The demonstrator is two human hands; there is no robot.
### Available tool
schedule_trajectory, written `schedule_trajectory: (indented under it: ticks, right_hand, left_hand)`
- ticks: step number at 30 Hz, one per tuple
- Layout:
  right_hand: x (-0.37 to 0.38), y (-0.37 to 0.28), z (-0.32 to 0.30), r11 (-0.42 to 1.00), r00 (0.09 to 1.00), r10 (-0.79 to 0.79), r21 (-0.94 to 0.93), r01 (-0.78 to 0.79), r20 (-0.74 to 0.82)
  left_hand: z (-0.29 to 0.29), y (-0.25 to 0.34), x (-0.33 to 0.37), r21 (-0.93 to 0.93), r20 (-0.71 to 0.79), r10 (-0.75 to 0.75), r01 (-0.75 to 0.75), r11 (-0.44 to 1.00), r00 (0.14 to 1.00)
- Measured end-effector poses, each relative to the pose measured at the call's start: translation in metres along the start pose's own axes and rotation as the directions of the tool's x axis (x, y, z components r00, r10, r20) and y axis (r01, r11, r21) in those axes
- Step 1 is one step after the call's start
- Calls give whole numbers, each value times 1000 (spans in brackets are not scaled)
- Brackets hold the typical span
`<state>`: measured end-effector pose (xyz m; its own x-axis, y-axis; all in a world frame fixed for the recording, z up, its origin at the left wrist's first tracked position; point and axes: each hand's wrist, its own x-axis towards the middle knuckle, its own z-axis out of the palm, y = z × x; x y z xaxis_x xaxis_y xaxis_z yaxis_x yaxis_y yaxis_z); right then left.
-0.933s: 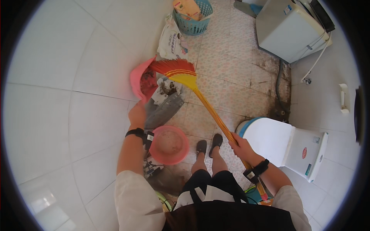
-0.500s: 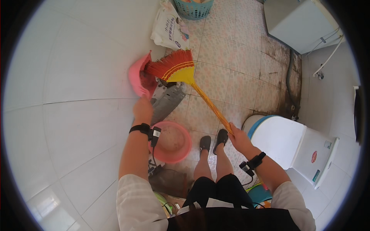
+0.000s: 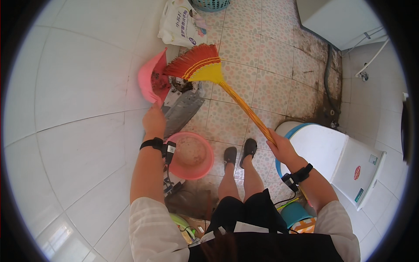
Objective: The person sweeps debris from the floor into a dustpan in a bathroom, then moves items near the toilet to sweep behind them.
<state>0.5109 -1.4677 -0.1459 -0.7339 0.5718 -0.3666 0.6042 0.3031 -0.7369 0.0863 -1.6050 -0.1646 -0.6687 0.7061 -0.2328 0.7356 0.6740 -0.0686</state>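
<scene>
My left hand [image 3: 153, 120] grips the handle of a pink dustpan [image 3: 152, 78] that is tilted against the white tiled wall, with dark dirt in its scoop. My right hand [image 3: 281, 147] is closed on the orange handle of a broom [image 3: 198, 65] with red and yellow bristles. The bristles press against the dustpan's mouth, over a dark pile of dirt [image 3: 181, 84] on the floor. Both wrists wear black bands.
A pink basin [image 3: 192, 156] sits by my feet, beside a grey slotted panel [image 3: 182, 111] lying on the floor. A white plastic bag [image 3: 181, 22] and teal basket [image 3: 209, 4] lie ahead. A white toilet [image 3: 331, 153] stands at right, with a dark hose [image 3: 327, 83] along the grimy wall.
The view has shifted forward and closer. The dustpan has tipped up more steeply and the broom head has moved in against its mouth.
</scene>
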Motion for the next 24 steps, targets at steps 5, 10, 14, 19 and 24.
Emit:
schedule_trajectory:
  ticks: [5, 10, 14, 19, 24]
  right_hand:
    - [26, 2, 1, 982, 987, 112, -163, -92, 119]
    - [25, -5, -7, 981, 981, 143, -146, -124, 132]
    - [22, -3, -14, 995, 992, 62, -81, -54, 111]
    - [35, 12, -14, 946, 987, 122, -314, -83, 106]
    - [30, 9, -24, 980, 998, 42, -195, -33, 43]
  left_hand:
    - [-8, 6, 1, 36, -21, 2, -1, 999, 1000]
    - [-9, -2, -2, 10, -57, 38, -37, 999, 998]
    - [-8, -1, -4, -18, -57, 36, -37, 999, 998]
    - [-22, 8, -5, 37, -29, 44, -43, 998, 999]
    - [-26, 0, -5, 83, 6, 43, -44, 996, 999]
